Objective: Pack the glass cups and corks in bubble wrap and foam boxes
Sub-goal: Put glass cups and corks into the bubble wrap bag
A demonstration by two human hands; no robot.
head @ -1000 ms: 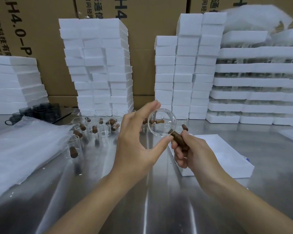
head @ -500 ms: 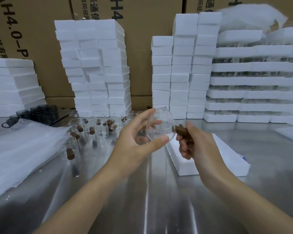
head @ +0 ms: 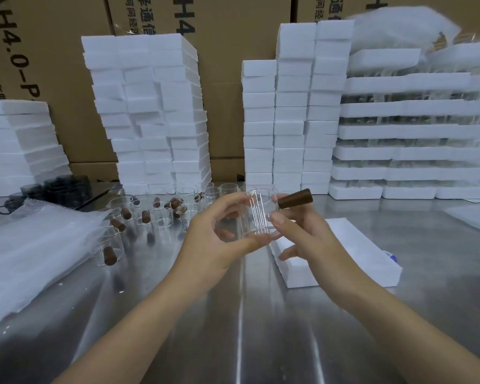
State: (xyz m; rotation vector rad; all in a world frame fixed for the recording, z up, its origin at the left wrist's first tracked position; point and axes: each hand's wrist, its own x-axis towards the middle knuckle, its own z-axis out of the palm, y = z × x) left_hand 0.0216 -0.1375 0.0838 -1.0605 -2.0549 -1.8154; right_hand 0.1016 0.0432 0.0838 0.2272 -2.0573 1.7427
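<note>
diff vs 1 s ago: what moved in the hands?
The left hand turned the glass cup from mouth-toward-camera to side-on. The cork in the right hand swung from pointing down-left to pointing up-right beside the cup's top. Both hands kept their hold. The foam box, the loose cups and the bubble wrap stayed put.

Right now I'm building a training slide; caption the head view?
Left hand and right hand hold a glass cup with a brown cork over a steel table, foam boxes stacked behind.
</note>
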